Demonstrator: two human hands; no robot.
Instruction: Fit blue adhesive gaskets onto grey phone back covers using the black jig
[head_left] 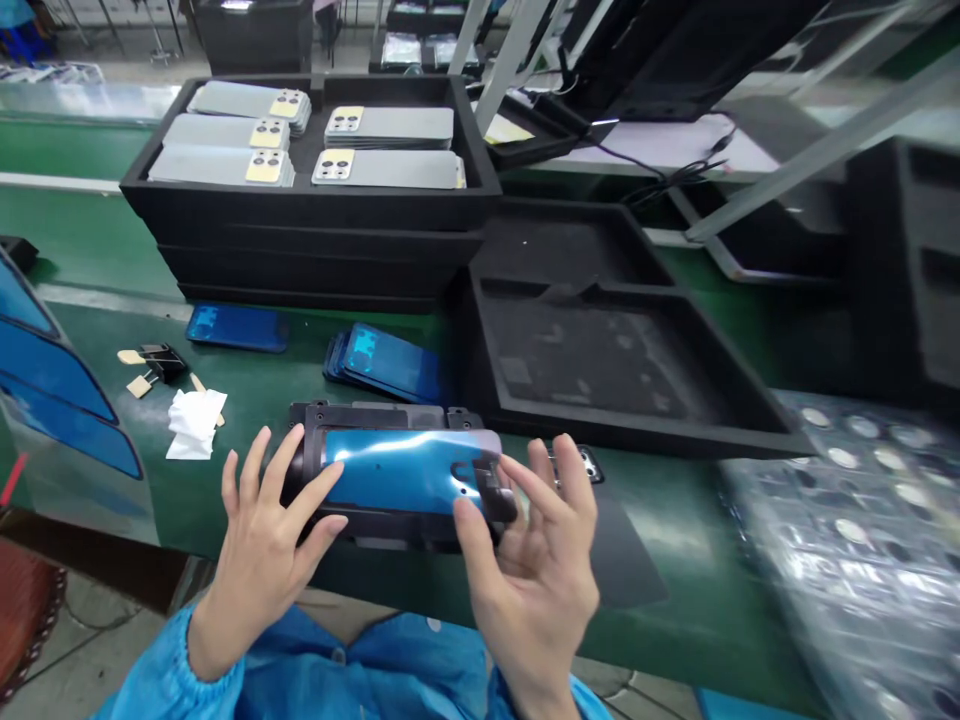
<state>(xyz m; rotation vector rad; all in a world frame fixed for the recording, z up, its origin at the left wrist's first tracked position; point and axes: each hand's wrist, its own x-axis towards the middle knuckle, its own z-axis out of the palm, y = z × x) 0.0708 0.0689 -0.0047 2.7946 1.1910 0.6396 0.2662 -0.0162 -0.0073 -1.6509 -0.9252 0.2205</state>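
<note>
Glossy blue phone back panel, one hand at each end

The blue phone back panel (397,475) lies lengthwise on a black fixture (390,414) at the near edge of the green bench (690,600), its camera cutouts to my right. My left hand (262,545) is spread open, the forefinger resting on the panel's left end, the thumb just below it, gripping nothing. My right hand (536,560) is curved about the opposite end, thumb at the near edge and forefinger at the far corner; whether they truly pinch, I cannot tell. Beyond lie a fanned stack of blue panels (397,362) and a crumpled white tissue (195,422).

Handling, as I judge it: light, thin and fairly stiff, slippery on its shiny face, and liable to crack or scratch, most of all around the cutouts. I would hold it by the long edges, fingertips off the face.
</note>
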